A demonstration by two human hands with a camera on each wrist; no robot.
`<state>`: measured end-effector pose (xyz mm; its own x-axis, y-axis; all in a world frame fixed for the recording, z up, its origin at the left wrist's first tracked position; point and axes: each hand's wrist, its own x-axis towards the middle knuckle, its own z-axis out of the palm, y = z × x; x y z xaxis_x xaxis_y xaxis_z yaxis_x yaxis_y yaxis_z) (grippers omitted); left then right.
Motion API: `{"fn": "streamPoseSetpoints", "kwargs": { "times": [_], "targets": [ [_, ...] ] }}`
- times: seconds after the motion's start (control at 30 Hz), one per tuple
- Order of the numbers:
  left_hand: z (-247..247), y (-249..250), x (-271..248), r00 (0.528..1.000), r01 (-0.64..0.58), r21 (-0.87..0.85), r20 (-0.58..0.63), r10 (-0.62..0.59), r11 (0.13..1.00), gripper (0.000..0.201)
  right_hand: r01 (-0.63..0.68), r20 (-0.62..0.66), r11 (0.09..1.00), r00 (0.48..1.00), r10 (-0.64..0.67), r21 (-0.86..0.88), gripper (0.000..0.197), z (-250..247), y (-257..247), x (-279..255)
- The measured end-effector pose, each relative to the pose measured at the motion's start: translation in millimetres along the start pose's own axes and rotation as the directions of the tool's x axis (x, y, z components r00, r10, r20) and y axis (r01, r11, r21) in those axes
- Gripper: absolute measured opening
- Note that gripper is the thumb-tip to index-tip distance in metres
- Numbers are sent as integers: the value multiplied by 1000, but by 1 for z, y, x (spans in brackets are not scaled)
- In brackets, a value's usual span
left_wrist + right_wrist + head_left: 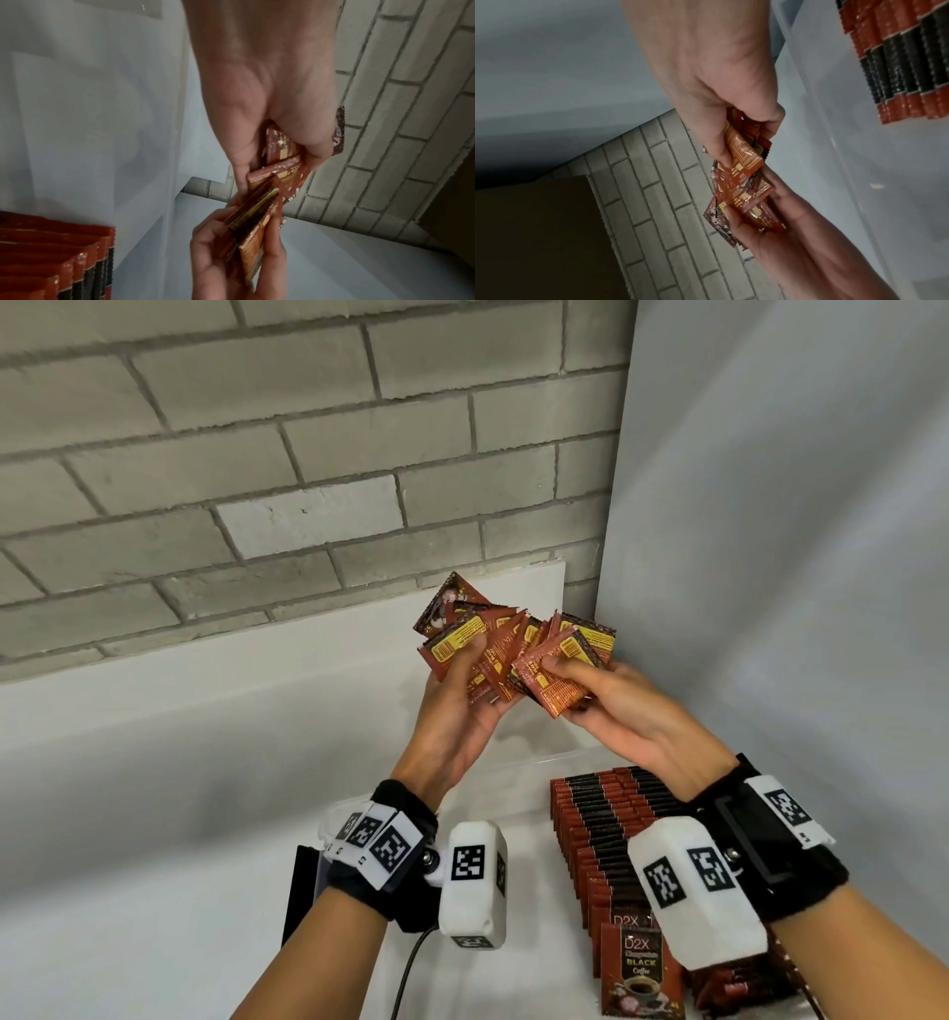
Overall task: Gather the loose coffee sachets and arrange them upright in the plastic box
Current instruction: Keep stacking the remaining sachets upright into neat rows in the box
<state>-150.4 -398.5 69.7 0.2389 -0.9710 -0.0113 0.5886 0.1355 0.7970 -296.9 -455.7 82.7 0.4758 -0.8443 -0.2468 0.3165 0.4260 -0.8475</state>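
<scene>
- The left hand [452, 711] grips a fanned bunch of coffee sachets [477, 639], thumb on top, so they do not slip.
- The right hand [631, 706] pinches the nearest sachets [554, 675], probably to square them.
- Below both grips stands the plastic box [518, 762]; its upright rows [611, 824] leave free space on the left, it seems.

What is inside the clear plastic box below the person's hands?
Rows of coffee sachets stand upright inside the plastic box, filling its right side. The right hand and its wrist camera cover part of the rows; the box's left side looks bare.
</scene>
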Motion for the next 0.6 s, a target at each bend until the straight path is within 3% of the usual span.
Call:
{"fn": "streamPoseSetpoints", "kwargs": {
  "times": [0.23, 0.37, 0.47, 0.6],
  "targets": [
    [-5, -1, 2, 1000, -10, 80, 21, 9, 997, 42, -20, -31, 998, 999, 18, -65, 39, -2, 0, -4],
    [-7, -2, 2, 1000, -1, 153, 30, -3, 988, 45, 99, -33, 992, 994, -101, -74, 28, 0, -5, -5],
    [-5, -2, 2, 998, 43, 120, 29, -46, 992, 46, 179, -26, 966, 982, -187, -186, 27, 0, -8, -7],
    [-4, -1, 4, 995, 87, 49, 50, -89, 995, 33, 205, -31, 941, 975, -221, -268, 27, -3, -13, -10]
  ]
}}
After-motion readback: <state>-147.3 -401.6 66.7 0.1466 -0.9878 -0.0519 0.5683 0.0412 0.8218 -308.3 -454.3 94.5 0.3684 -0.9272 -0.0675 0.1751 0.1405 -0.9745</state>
